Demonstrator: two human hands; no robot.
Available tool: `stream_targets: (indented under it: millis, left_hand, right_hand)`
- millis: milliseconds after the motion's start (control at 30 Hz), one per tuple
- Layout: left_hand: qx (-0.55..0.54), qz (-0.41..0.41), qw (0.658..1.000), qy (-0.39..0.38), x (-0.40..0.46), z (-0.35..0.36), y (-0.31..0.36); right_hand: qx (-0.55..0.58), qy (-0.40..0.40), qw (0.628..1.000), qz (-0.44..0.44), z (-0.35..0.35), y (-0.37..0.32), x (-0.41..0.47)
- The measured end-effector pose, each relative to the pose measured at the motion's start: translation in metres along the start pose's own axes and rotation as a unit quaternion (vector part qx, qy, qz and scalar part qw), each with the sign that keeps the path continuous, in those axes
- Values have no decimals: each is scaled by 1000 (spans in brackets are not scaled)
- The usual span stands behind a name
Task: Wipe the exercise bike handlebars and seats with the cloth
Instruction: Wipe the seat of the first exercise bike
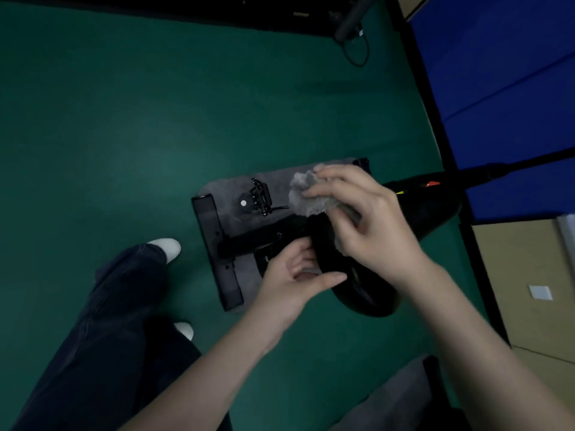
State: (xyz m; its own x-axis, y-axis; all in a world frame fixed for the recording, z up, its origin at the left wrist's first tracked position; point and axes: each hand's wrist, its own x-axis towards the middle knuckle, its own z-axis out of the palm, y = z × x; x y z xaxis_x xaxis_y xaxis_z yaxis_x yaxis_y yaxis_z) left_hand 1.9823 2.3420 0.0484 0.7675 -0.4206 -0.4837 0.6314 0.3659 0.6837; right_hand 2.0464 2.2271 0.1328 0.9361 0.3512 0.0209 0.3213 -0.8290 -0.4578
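Observation:
A black exercise bike stands on a grey mat (280, 178) on the green floor. Its black seat (361, 293) is right below me. My right hand (367, 219) grips a crumpled grey cloth (306, 197) and holds it against the top of the seat. My left hand (295, 275) grips the seat's left edge, thumb stretched across it, with a bit of cloth showing under the fingers. The bike's frame (249, 241) and rear foot bar (214, 253) lie to the left. The handlebars are not plainly in view.
My dark trouser legs and white shoes (166, 247) stand left of the bike. Blue wall panels (504, 98) and a wooden cabinet (522, 284) line the right side. A thin black bar (513, 168) crosses at right. Cables (357, 48) lie at the far top.

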Motion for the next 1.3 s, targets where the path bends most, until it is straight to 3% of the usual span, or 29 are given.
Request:
stream_targets:
  millis: [100, 200, 300, 500, 667, 767, 1033, 1200, 1300]
  left_hand:
    - [-49, -18, 999, 3, -4, 4, -2]
    - [-101, -37, 994, 3, -8, 9, -6]
    - [-135, -49, 990, 13, -8, 14, -10]
    - [-127, -36, 991, -7, -7, 12, -11]
    - [-116, -22, 993, -9, 6, 5, -4]
    - [-112, -12, 993, -21, 17, 3, 7]
    - [-10, -8, 999, -44, 24, -6, 36]
    - [82, -18, 995, -57, 30, -9, 53]
    - [144, -27, 987, -63, 35, -14, 62]
  right_hand:
    - [21, -123, 990, -64, -14, 1, -7]
    - [-8, -248, 958, -147, -21, -1, -4]
    - [-75, -305, 930, -188, -28, 4, 23]
    - [-69, -186, 977, -76, -33, 25, 58]
    - [-35, -239, 965, -104, -28, 6, 31]
    - [-23, -231, 970, -70, -27, 16, 54]
    - [30, -76, 981, 177, -36, 56, 45]
    - [5, 58, 985, 160, -29, 36, 4]
    - [17, 56, 986, 156, -26, 36, 5]
